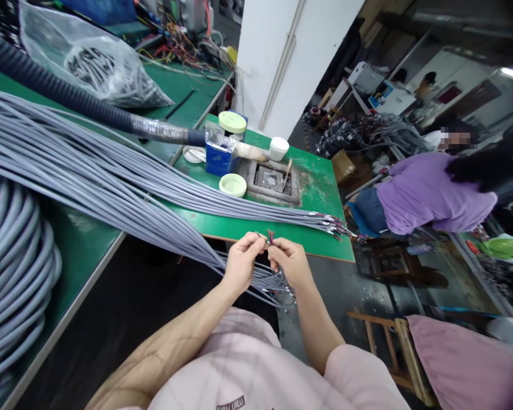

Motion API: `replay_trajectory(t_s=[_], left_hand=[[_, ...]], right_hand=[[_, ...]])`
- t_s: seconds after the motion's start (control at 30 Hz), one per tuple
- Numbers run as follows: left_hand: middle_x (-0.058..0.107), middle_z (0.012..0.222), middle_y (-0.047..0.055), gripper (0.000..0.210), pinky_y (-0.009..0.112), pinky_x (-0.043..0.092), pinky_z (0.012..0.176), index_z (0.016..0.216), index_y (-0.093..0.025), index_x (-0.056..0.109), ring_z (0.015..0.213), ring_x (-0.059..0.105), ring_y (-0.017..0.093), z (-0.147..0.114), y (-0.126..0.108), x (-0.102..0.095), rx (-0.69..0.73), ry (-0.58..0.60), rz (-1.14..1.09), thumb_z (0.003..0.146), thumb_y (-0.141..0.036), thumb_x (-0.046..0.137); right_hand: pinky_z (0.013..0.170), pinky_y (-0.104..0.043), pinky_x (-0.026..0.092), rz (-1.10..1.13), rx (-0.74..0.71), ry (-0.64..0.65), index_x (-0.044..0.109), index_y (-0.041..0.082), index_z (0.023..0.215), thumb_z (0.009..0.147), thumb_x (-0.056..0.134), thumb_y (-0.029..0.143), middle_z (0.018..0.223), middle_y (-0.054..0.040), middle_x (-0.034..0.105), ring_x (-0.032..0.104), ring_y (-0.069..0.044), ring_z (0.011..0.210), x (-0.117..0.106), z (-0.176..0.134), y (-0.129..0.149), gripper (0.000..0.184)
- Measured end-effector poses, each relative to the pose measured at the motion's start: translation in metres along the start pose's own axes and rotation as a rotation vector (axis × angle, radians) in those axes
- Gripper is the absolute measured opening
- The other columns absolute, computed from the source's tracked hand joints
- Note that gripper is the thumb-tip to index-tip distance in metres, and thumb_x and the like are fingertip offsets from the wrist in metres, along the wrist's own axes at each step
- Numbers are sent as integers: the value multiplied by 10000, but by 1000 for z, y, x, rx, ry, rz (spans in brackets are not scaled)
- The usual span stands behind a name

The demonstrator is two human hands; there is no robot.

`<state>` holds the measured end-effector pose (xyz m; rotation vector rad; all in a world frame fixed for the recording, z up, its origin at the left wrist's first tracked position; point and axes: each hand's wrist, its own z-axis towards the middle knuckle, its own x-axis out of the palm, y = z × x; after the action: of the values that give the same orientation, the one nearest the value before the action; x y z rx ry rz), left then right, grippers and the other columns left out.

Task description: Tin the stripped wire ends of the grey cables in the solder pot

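Observation:
My left hand [244,257] is closed in a pinch on a thin dark wire at the stripped end of a grey cable. Close beside it, my right hand [291,261] pinches the same cable end, where several thin coloured wires [271,235] stick up between the fingers. Below both hands hang more grey cable ends [273,282] from a bundle that droops off the table edge. A second bundle of grey cables [222,202] lies across the green table [320,185], its bared coloured ends [331,223] near the right edge.
Behind the cables stands a square metal-framed pot [276,181] with a stick in it. Around it are a white cup [279,148], pale green round tubs [233,185] and a blue box [219,160] holding a hose nozzle. Coiled grey cable [17,273] fills the left. A person in purple [436,191] sits at right.

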<state>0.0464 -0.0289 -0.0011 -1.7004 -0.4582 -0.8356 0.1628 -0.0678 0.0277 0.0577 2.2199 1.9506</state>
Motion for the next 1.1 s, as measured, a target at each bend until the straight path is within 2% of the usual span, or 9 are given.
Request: replay_trajectory(t_s=[0.13, 0.3, 0.43, 0.53, 0.6, 0.7, 0.8, 0.93, 1.1], left_hand=[[606, 732, -4, 215, 208, 432, 655, 684, -147, 666, 689, 540, 91, 1, -7, 0, -147, -37, -131, 641, -314, 794], [666, 775, 24, 184, 232, 459, 648, 641, -149, 657, 721, 593, 126, -4, 0, 1, -403, 25, -286, 637, -298, 765], [687, 754, 38, 309, 244, 470, 671, 783, -145, 722, 695, 600, 130, -9, 4, 0, -329, 97, -178, 631, -401, 804], [694, 715, 32, 336, 262, 474, 704, 785, -141, 740, 679, 605, 135, -12, 2, -3, -228, 90, 23, 599, -405, 833], [697, 705, 30, 280, 271, 474, 740, 718, -143, 736, 687, 608, 135, -14, -1, -5, -161, 61, 126, 618, -390, 823], [709, 739, 38, 255, 282, 473, 776, 676, -146, 730, 727, 618, 144, -16, -4, -5, -119, 48, 193, 614, -376, 821], [689, 706, 29, 262, 287, 472, 747, 667, -149, 727, 703, 604, 145, -18, -3, -4, -114, 64, 231, 600, -383, 823], [658, 675, 11, 238, 275, 451, 714, 667, -157, 724, 676, 569, 133, -21, 4, -6, -87, 91, 290, 631, -378, 805], [649, 665, 18, 269, 268, 445, 677, 666, -144, 701, 644, 553, 123, -25, 4, -7, -122, 120, 280, 638, -391, 803]], right_hand=[[415, -206, 298, -97, -62, -19, 685, 171, 762, 824, 596, 415, 481, 54, 467, 389, -63, 407, 0, -16, -4, 268], [424, -221, 270, -92, -165, -4, 687, 168, 745, 847, 578, 437, 442, 64, 410, 336, -65, 398, 5, -23, -16, 308], [412, -226, 259, 41, -133, -56, 617, 177, 634, 855, 564, 480, 409, 68, 388, 316, -65, 369, 7, -20, -22, 379], [433, -237, 308, -36, -111, -49, 519, 186, 501, 868, 541, 479, 417, 38, 442, 377, -81, 393, 4, -20, -18, 470], [524, -255, 396, -199, -162, -48, 587, 185, 539, 869, 554, 421, 518, 0, 565, 499, -115, 502, -2, -20, -10, 407], [663, -279, 453, -358, -295, -152, 693, 209, 713, 843, 602, 328, 722, -21, 663, 592, -154, 693, -10, -17, 4, 198], [663, -274, 460, -423, -370, -226, 704, 227, 789, 806, 642, 303, 752, -11, 640, 586, -154, 711, -12, -10, 17, 99], [660, -274, 452, -468, -420, -186, 700, 220, 762, 775, 673, 280, 721, -3, 618, 556, -141, 667, -3, -1, 25, 67], [585, -277, 410, -279, -375, -191, 696, 210, 633, 765, 668, 256, 601, 15, 562, 523, -126, 577, 3, 8, 22, 142]])
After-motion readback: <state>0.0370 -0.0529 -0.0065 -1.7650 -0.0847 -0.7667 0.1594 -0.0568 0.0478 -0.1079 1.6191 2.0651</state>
